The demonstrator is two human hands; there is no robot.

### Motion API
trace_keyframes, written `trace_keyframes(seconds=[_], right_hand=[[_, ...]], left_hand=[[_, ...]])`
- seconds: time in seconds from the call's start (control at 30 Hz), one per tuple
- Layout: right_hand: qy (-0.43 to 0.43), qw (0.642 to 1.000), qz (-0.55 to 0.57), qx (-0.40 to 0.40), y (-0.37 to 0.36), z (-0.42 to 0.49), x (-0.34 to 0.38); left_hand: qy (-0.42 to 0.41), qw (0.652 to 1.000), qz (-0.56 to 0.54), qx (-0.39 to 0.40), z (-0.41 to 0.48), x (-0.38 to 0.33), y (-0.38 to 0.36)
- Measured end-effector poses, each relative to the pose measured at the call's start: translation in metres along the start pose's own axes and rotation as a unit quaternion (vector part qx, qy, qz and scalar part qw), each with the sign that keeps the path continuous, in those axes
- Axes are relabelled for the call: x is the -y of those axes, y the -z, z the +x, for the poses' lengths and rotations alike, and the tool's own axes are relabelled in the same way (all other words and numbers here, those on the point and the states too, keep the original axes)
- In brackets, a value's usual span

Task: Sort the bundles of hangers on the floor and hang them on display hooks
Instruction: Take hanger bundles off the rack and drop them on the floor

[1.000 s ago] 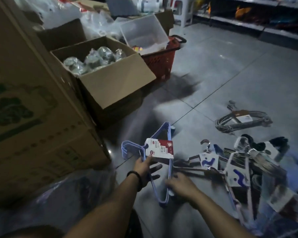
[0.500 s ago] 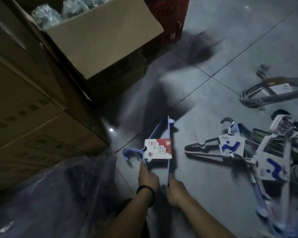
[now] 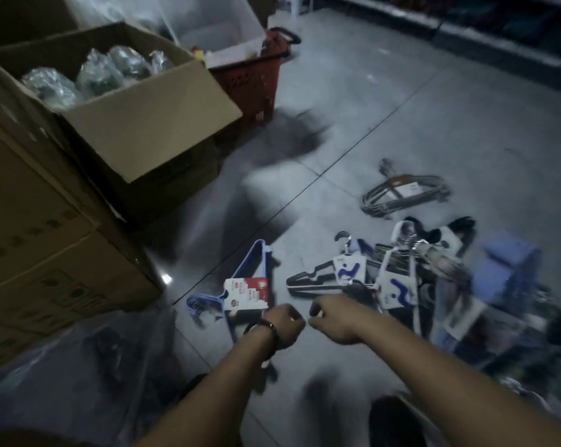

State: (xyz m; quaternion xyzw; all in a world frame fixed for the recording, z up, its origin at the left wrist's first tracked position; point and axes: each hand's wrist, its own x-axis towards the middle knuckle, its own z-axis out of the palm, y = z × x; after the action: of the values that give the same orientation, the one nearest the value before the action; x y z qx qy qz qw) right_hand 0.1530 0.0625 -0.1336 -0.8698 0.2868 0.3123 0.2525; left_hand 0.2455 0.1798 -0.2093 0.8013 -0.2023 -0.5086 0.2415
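Blue hangers (image 3: pixel 247 293) lie on the floor (image 3: pixel 402 124) by your left hand (image 3: pixel 282 324). It and your right hand (image 3: pixel 334 321) are curled; too blurry to tell if they hold anything.

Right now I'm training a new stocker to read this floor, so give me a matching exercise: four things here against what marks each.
1 blue hanger bundle
2 grey hanger bundle
3 red basket
4 open cardboard box

a holds a clear bin
b carries a red-and-white label
c holds plastic-wrapped items
d lies alone, beyond the mixed pile

Pairs: 1-b, 2-d, 3-a, 4-c
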Motion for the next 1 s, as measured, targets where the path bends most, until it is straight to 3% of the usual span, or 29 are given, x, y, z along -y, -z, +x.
trace_keyframes(seconds=[0.07,0.13,0.23,0.4,0.53,0.77,0.9,1.0], right_hand=[[0.007,0.999,0.001,-0.041,0.028,-0.047,-0.013],[0.009,0.997,0.027,-0.067,0.047,-0.097,-0.032],[0.006,0.982,0.143,-0.121,0.061,-0.158,-0.073],[-0.084,0.9,0.34,-0.259,0.047,-0.215,-0.173],[-0.159,0.863,0.389,-0.281,0.024,-0.222,-0.237],[-0.183,0.895,0.344,-0.219,-0.003,-0.239,-0.31],[-0.147,0.899,0.378,-0.162,-0.001,-0.238,-0.324],[-0.183,0.896,0.386,-0.125,-0.001,-0.235,-0.337]], left_hand=[[-0.051,0.994,0.022,0.092,-0.036,-0.044,-0.008],[-0.1,0.985,0.059,0.127,-0.065,-0.078,-0.023],[-0.198,0.971,0.085,0.101,-0.097,-0.115,-0.056],[-0.282,0.942,0.168,0.066,-0.14,-0.171,-0.114],[-0.263,0.937,0.224,0.058,-0.131,-0.204,-0.155],[-0.106,0.993,0.055,-0.003,-0.05,-0.228,-0.233],[-0.016,0.999,0.005,-0.028,0.01,-0.214,-0.283],[0.008,0.994,-0.068,-0.085,0.021,-0.212,-0.302]])
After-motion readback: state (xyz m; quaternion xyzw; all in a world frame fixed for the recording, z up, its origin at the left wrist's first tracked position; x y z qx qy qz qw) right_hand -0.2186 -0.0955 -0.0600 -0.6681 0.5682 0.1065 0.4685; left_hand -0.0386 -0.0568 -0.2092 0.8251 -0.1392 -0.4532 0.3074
